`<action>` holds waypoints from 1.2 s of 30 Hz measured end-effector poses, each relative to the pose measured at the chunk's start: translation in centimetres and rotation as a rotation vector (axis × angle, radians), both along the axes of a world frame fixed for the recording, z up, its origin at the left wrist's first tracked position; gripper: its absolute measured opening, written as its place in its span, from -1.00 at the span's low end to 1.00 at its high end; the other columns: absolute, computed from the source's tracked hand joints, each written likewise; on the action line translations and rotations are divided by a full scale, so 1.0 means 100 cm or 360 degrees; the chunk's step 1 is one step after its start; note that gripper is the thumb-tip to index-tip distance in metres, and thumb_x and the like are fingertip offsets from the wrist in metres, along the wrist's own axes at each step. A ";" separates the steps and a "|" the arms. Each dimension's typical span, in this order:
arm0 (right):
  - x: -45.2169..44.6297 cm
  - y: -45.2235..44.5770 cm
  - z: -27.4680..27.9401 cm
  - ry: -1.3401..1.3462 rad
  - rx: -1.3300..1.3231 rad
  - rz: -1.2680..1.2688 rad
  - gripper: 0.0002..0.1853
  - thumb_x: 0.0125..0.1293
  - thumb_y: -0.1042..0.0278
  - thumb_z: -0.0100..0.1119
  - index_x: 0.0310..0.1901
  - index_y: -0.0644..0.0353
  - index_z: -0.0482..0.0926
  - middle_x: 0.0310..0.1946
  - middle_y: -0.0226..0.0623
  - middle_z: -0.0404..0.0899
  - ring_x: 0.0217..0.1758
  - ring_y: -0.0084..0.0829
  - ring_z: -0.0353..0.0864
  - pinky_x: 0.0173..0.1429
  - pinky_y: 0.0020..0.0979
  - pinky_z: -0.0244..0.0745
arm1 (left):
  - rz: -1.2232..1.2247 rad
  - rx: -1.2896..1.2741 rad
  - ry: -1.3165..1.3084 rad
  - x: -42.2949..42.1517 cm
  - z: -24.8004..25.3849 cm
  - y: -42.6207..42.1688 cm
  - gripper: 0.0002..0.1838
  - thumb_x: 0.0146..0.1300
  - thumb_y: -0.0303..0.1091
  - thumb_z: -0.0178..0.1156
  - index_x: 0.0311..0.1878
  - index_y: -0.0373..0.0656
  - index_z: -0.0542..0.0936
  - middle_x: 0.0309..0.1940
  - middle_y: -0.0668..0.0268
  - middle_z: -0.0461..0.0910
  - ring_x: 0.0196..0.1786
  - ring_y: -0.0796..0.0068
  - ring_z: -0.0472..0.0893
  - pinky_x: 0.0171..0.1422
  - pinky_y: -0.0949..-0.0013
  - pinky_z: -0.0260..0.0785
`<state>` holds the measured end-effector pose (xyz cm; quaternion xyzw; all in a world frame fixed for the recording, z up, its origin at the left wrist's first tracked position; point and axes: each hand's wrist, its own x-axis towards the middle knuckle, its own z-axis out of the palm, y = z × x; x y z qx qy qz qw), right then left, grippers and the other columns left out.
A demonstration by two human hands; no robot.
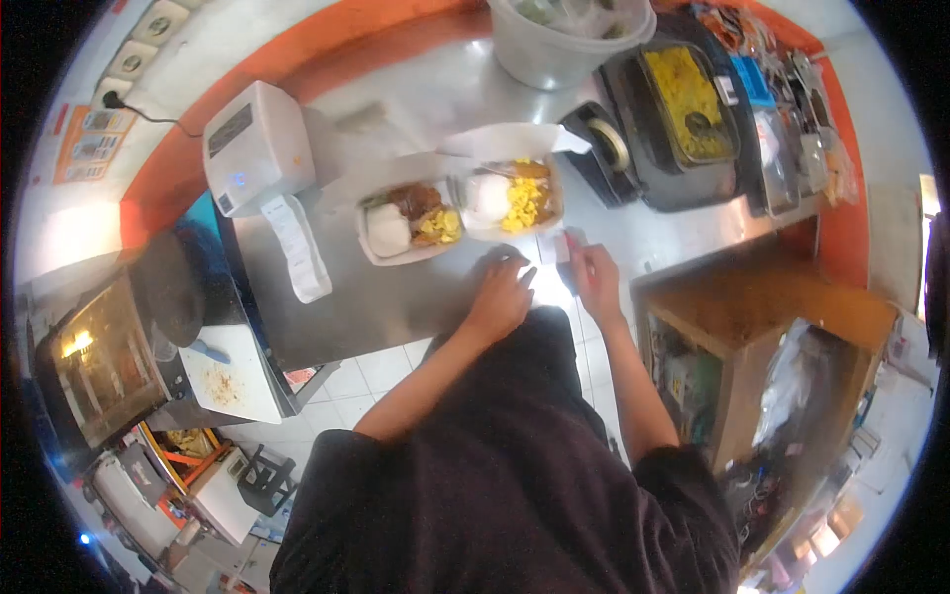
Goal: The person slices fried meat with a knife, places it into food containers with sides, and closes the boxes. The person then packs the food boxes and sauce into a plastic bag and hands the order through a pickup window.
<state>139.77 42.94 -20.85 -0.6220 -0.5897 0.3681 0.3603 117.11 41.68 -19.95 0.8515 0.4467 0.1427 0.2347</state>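
2 food boxes (418,255) lie forward, nearer the left hand (503,294), its grip unclear; the right hand (596,277) pinches a red item (572,244).

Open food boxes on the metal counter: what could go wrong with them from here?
The left hand is close to the front of the food boxes, so a bump might spill some rice or yellow food. Since both boxes are open, something could also fall in. The raised white lid reaches towards the black tape dispenser and might snag there when moved.
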 end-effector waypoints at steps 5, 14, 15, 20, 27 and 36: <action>-0.011 0.004 -0.003 -0.0582 0.0129 0.0187 -0.59 0.23 0.48 0.26 0.12 0.24 0.48 -0.03 0.00 0.45 -0.03 0.02 0.54 0.01 -0.14 0.53 | 0.1255 0.0513 -0.0303 -0.097 0.021 0.016 -0.67 0.28 -0.38 0.24 0.06 -0.28 0.48 0.04 -0.05 0.48 0.15 -0.08 0.46 0.30 -0.07 0.25; -0.142 0.106 0.145 -0.0494 0.0795 0.0621 -0.59 0.21 0.56 0.17 0.13 0.21 0.50 0.08 -0.06 0.50 0.14 0.01 0.55 0.17 -0.11 0.51 | 0.1869 -0.0170 -0.0470 -0.206 -0.016 0.024 -0.24 0.28 -0.47 0.21 0.51 -0.30 0.13 0.14 -0.01 0.46 0.07 0.08 0.58 0.11 0.16 0.47; -0.162 0.119 0.145 -0.0441 0.0795 0.0638 -0.57 0.20 0.55 0.18 0.14 0.22 0.50 0.11 -0.06 0.50 0.16 0.00 0.54 0.21 -0.12 0.50 | 0.1815 -0.0123 -0.0296 -0.204 -0.009 0.025 -0.15 0.25 -0.47 0.23 0.55 -0.30 0.03 0.17 -0.04 0.45 0.14 0.04 0.56 0.18 0.14 0.46; -0.241 0.160 0.117 -0.0307 0.0690 0.0950 -0.50 0.22 0.52 0.20 0.23 0.22 0.48 0.08 -0.04 0.54 0.18 0.00 0.52 0.31 -0.13 0.44 | 0.1918 -0.0101 -0.0397 -0.213 0.003 0.002 0.05 0.18 -0.45 0.28 0.62 -0.29 -0.17 0.28 -0.12 0.39 0.38 -0.06 0.43 0.42 0.08 0.34; -0.251 0.143 0.115 -0.0397 0.0611 0.1636 -0.71 0.17 0.50 0.23 -0.06 0.08 0.73 -0.09 -0.12 0.60 0.04 -0.13 0.57 0.08 -0.18 0.56 | 0.1746 0.0573 -0.0260 -0.229 0.079 0.002 -0.10 0.11 -0.54 0.28 0.55 -0.25 0.13 0.32 -0.04 0.39 0.45 -0.06 0.33 0.49 0.03 0.24; -0.223 0.058 0.053 -0.0928 0.0118 0.1292 -0.23 0.12 0.34 0.41 0.43 -0.09 0.42 0.56 0.29 -0.15 0.61 0.36 -0.14 0.62 0.15 -0.10 | 0.1183 -0.0061 -0.0428 -0.207 0.028 -0.043 -0.42 0.12 -0.27 0.47 0.22 -0.06 0.52 0.48 -0.02 0.23 0.50 -0.08 0.26 0.50 -0.01 0.23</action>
